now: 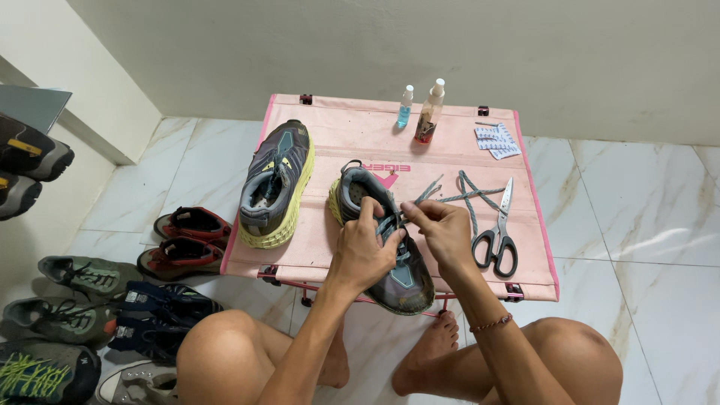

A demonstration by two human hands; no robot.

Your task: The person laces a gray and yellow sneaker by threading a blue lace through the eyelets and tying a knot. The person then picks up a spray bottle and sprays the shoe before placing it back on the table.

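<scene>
Shoe lying toe-near on the front edge of the pink table, grey with a yellow sole. Left hand clamped over its upper, fingers curled shut on the tongue area. Right hand just beside — fingertips pinched closed on the grey lace, which trails off toward the scissors. Second shoe resting to the left, apart from the first. Two small bottles standing at the far edge — blister packs off to the right
</scene>
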